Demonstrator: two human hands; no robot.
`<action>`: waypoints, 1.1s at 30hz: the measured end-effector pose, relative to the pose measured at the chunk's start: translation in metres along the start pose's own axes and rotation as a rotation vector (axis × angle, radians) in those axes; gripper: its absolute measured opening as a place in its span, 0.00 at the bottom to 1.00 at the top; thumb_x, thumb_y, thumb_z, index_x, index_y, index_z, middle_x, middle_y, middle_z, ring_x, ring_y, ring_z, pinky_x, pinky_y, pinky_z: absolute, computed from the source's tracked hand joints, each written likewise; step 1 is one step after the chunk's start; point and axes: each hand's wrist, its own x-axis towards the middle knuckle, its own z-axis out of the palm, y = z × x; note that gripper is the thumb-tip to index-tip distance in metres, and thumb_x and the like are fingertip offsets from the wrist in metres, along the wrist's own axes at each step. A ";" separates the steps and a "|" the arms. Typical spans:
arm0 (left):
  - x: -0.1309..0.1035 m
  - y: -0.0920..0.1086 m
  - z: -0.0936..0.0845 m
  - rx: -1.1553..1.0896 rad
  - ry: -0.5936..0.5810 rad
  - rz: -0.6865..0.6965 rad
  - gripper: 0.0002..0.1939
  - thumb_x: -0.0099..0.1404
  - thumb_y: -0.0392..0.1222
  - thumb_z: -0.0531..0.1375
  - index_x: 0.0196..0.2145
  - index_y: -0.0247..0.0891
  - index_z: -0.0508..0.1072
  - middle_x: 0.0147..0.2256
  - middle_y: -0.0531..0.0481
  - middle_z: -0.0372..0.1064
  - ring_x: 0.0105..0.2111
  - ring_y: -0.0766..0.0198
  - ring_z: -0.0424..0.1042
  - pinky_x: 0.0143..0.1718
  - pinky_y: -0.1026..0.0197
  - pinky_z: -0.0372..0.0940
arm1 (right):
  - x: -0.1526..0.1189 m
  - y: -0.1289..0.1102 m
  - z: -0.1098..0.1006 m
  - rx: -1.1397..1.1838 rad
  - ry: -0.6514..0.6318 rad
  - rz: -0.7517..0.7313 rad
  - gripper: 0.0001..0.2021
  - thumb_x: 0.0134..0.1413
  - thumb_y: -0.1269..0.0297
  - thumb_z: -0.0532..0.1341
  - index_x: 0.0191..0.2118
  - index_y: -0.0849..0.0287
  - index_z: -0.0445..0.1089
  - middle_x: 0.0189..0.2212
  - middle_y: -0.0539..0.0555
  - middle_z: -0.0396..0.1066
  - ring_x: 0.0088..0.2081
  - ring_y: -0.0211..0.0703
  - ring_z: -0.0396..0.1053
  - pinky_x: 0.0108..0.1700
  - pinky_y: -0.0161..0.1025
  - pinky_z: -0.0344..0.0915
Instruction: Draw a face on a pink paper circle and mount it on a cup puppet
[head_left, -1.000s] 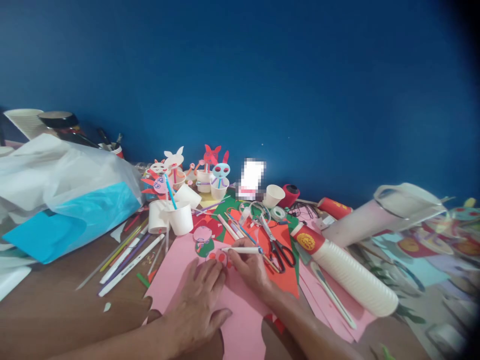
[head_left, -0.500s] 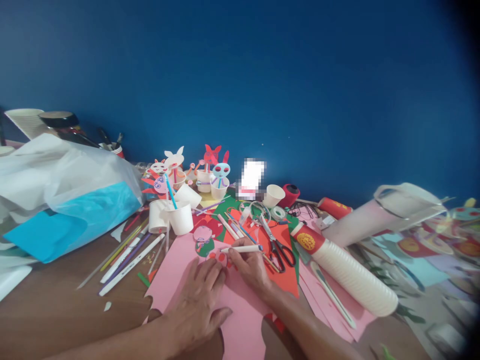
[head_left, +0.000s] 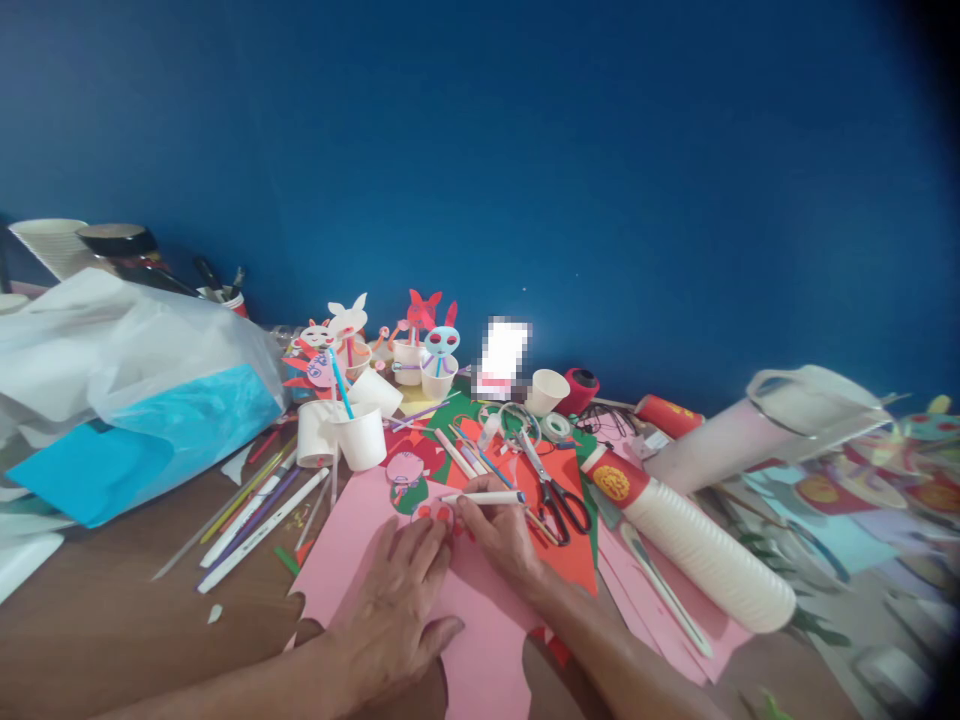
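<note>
My left hand [head_left: 405,585] lies flat with fingers stretched over a sheet of pink paper [head_left: 334,535]. Its fingertips touch the lower edge of a small pink cutout with red ovals [head_left: 433,511]. In my right hand [head_left: 491,535] is a white marker with a blue end [head_left: 491,497], pinched near its tip. The tip points left, at the cutout's upper edge; whether it touches cannot be made out. Just above lies another pink round cutout with a drawn face [head_left: 405,468]. Black-handled scissors [head_left: 559,500] rest on orange paper right of my right hand.
Paper cups with paper animal figures [head_left: 441,345] stand behind the sheet. Several markers [head_left: 262,525] lie left. A stack of paper cups [head_left: 697,550] lies on its side at right, beside a utility knife [head_left: 667,590]. A plastic bag with blue paper [head_left: 150,430] fills the far left.
</note>
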 end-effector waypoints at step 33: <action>0.004 0.002 -0.011 -0.018 -0.085 -0.017 0.33 0.62 0.53 0.57 0.61 0.35 0.58 0.58 0.38 0.60 0.58 0.45 0.54 0.59 0.39 0.39 | 0.000 -0.002 -0.001 -0.189 0.087 -0.022 0.07 0.56 0.61 0.59 0.31 0.59 0.66 0.21 0.48 0.67 0.22 0.37 0.64 0.26 0.34 0.61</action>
